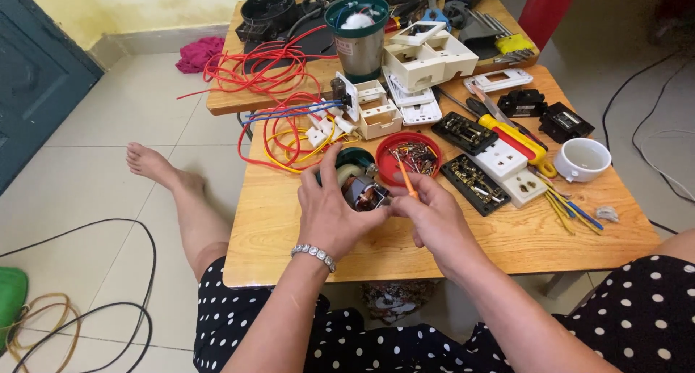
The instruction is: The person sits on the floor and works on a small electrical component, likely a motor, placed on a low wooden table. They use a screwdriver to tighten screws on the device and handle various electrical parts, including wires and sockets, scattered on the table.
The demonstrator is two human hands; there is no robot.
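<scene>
Hands are working over a wooden table: left hand is clamped around a small motor, right hand is pinching an orange-handled tool, probably a screwdriver, beside a red lid.

My left hand grips a motor of glossy copper and dull metal; my right holds an orange plastic screwdriver over the matt wooden table.

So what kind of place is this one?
Likely a home used for electrical repair: a low wooden table on tiled floor, red wire, socket plates, and a small motor in the hands.
</scene>
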